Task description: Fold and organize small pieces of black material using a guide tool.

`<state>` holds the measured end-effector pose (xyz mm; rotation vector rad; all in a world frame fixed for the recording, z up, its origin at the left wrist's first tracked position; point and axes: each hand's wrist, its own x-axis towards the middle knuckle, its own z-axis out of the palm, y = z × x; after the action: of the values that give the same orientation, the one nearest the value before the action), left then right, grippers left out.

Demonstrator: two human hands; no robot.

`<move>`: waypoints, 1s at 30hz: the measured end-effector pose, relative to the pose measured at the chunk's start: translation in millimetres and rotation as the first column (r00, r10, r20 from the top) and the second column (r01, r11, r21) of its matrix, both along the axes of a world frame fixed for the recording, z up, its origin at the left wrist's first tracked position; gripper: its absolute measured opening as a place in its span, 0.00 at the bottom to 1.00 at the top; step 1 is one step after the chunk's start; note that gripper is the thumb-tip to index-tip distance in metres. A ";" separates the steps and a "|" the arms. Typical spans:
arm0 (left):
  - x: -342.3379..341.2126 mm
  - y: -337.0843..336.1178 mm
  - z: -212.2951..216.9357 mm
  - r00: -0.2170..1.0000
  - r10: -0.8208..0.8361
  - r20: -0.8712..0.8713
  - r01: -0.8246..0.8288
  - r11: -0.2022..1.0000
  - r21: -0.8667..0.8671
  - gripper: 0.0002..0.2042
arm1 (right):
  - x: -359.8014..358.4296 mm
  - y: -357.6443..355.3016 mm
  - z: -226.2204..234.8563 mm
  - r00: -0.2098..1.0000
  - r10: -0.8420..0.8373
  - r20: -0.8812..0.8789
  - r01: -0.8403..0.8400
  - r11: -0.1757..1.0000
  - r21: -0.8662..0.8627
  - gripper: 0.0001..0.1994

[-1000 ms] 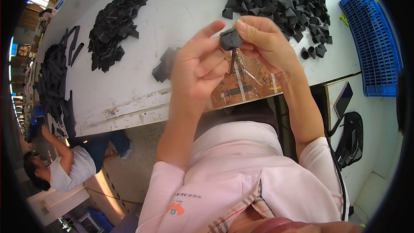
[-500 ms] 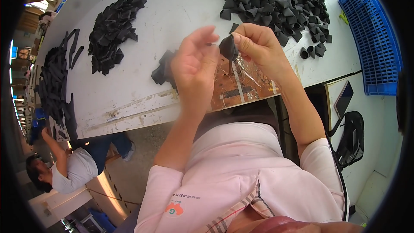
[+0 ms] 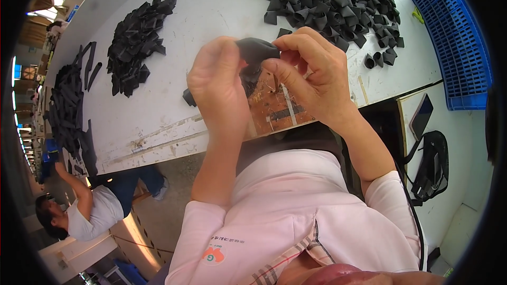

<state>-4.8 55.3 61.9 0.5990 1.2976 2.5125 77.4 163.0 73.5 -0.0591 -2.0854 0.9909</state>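
A soft black fabric-like piece [image 3: 257, 47] is held up between my two hands over the near part of the table. My left hand [image 3: 217, 79], slightly blurred, pinches its left end between thumb and fingers. At the other end, my right hand [image 3: 319, 71] has thumb and forefinger closed on the edge, its other fingers curled. Below them lies a brown worn board [image 3: 272, 103] with tape strips and scraps on it. Partly hidden behind my left hand are a few flat black pieces [image 3: 189, 97].
Cone-shaped black pieces [image 3: 332, 0] are heaped at the far right. Flat black pieces [image 3: 138, 39] and black strips [image 3: 67, 105] lie leftward on the white table [image 3: 211, 18]. A blue crate [image 3: 459, 42] stands right, above a phone [image 3: 421, 116] and black bag [image 3: 432, 166]. Another person [image 3: 97, 211] sits lower left.
The black piece, earlier a folded cone in my right hand, is now spread between both hands. My left hand has moved left and closed on it; before, its fingers were spread.
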 end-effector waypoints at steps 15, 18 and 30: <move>3.5 -6.0 -18.4 1.000 0.013 -0.012 -0.014 0.997 -0.072 0.05 | -8.2 2.0 -18.0 0.994 -0.038 -0.100 0.041 0.999 0.033 0.05; 1.4 -4.3 -16.2 0.990 0.063 -0.129 -0.089 0.975 -0.203 0.05 | -7.6 1.3 -16.9 0.994 -0.053 -0.096 0.062 0.994 0.088 0.05; -5.9 6.0 12.1 0.656 0.020 -0.754 -0.381 0.872 -0.308 0.03 | -2.3 7.2 -10.4 0.981 0.173 0.089 -0.116 0.886 -0.449 0.04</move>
<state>-10.7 61.3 73.9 1.5180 2.2496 2.0146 75.1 170.3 63.1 -0.2060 -1.9558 1.5792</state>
